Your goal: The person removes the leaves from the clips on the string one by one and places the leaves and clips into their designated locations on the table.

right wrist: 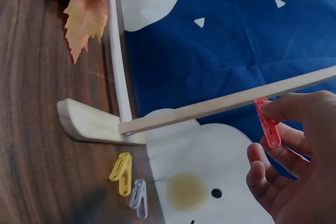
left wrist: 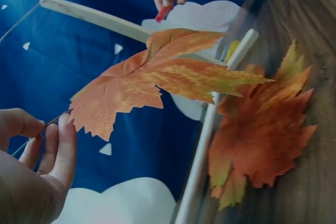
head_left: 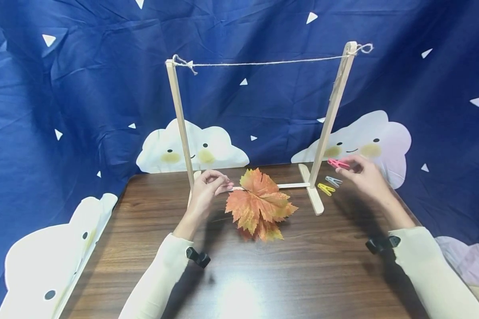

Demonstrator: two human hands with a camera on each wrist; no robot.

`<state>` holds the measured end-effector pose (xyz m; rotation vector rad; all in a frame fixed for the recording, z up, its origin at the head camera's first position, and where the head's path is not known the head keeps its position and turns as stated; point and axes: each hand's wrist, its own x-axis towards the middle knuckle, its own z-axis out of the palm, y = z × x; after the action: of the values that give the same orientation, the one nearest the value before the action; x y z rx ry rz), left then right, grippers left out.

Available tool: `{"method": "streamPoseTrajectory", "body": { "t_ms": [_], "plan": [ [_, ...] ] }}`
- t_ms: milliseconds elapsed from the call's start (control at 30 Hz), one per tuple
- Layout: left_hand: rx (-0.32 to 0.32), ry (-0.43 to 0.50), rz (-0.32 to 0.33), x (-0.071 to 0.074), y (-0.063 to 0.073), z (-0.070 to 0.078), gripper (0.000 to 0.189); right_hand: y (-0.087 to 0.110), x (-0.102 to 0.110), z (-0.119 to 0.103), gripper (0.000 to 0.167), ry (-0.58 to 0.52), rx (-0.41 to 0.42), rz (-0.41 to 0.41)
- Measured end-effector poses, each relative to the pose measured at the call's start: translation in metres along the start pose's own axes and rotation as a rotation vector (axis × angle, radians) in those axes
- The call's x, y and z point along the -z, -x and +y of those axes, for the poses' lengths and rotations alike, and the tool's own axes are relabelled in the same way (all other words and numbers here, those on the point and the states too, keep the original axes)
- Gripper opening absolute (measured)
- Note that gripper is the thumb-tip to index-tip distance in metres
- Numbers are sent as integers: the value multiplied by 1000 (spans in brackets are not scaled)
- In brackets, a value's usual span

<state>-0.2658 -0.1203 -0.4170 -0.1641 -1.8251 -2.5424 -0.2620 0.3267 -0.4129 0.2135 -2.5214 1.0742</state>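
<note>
By its thin stem, my left hand (head_left: 208, 190) pinches an orange maple leaf (left wrist: 131, 80), held up off the table. Behind it in the left wrist view, a second maple leaf (left wrist: 257, 140) lies on the wood; from the head the two overlap. My right hand (head_left: 363, 175) pinches a red clothespin (right wrist: 268, 123) between thumb and fingers, above the table at the right. Below that hand lie a yellow clothespin (head_left: 326, 189) and a pale grey-blue clothespin (head_left: 334, 180), side by side near the stand's right foot.
A wooden stand with a right post (head_left: 332, 113) and a left post (head_left: 179, 119) rises at the back of the table (head_left: 303, 274). A string (head_left: 263, 63) runs between the post tops, knotted at both ends. Behind hangs a blue cloth (head_left: 104, 88) with clouds.
</note>
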Motion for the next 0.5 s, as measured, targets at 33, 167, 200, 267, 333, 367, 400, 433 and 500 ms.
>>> {"method": "streamPoseTrajectory", "body": {
  "t_ms": [33,167,200,267,333,367,400,433,500],
  "plan": [
    [6,3,0,0,1,-2,10,1,-1,2,30,6,-4,-1],
    [24,22,4,-1,4,-12,13,4,-2,10,30,29,-39,-15],
    [29,24,5,-1,5,-15,14,5,-3,12,31,36,-51,-20],
    [39,25,10,0,6,-20,14,6,-3,17,32,54,-71,-28],
    [49,21,16,0,8,-25,15,7,-4,23,33,74,-85,-35],
    [55,17,20,0,9,-27,15,8,-5,26,33,86,-90,-39],
    [61,15,24,1,10,-30,14,8,-6,29,33,98,-96,-43],
    [66,14,29,1,11,-32,14,9,-7,32,33,107,-100,-47],
    [77,15,39,1,13,-36,14,10,-9,39,32,119,-105,-57]
  ]
}}
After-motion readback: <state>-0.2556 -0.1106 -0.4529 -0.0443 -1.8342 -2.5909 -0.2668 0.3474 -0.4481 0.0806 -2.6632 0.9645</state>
